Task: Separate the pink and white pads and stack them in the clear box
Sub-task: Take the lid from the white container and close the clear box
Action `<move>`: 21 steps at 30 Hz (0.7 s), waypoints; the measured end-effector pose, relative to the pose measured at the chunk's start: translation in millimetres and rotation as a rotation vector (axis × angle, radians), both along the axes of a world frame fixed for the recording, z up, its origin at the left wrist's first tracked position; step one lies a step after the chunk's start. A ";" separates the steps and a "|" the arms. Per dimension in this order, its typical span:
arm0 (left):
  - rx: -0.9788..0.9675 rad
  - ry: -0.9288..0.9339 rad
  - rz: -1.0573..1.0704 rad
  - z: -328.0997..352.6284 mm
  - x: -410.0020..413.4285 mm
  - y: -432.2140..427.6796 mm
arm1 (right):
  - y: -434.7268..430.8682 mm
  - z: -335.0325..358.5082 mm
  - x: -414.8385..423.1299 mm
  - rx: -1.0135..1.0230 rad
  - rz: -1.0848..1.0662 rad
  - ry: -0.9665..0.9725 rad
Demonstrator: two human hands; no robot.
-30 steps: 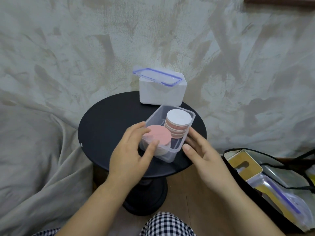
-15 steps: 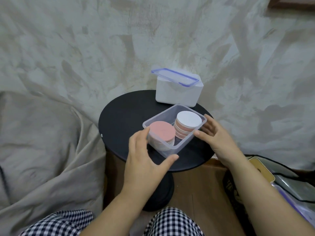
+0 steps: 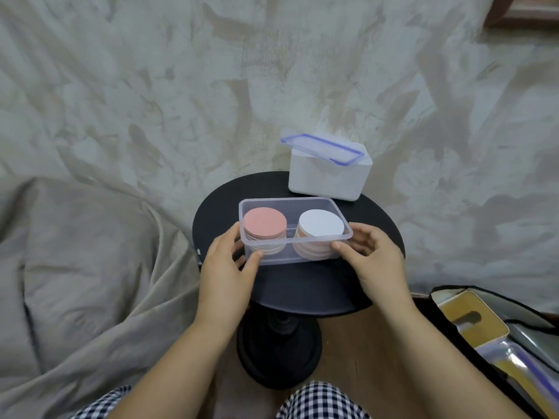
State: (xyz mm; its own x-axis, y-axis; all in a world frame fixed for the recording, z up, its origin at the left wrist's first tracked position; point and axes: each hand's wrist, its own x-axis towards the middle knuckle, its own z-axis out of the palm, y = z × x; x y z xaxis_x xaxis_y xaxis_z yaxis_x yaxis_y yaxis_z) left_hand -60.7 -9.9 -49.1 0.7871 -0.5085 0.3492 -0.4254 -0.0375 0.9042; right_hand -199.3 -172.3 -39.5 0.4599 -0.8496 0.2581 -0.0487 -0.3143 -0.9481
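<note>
The clear box lies long axis left-to-right on the table, its short ends pinched by the left hand and right hand, pink stack left, white-topped stack right

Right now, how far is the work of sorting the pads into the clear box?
Done: two stacks stand in the clear box, a pink-topped stack on the left and a white-topped stack on the right. In hand: the left hand and right hand grip the box's ends on the black table. Remaining: through the wall, lower pads look mixed in colour, so sorting may be unfinished.
</note>
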 end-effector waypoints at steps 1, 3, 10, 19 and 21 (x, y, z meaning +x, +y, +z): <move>0.020 0.002 -0.001 0.8 8.3 -2.8 | -1.1 1.6 4.9 0.001 0.003 0.007; 0.044 0.011 -0.022 2.0 24.1 -10.5 | -5.3 4.1 14.2 0.003 0.009 0.014; 0.101 0.000 -0.078 3.7 53.6 -34.2 | -23.4 8.7 33.9 -0.020 -0.014 0.044; 0.160 0.053 -0.068 20.0 58.4 -22.1 | -39.2 12.0 20.9 -0.106 0.020 0.189; 0.151 0.003 0.004 32.2 60.9 -20.6 | -48.6 15.0 14.6 -0.117 -0.028 0.172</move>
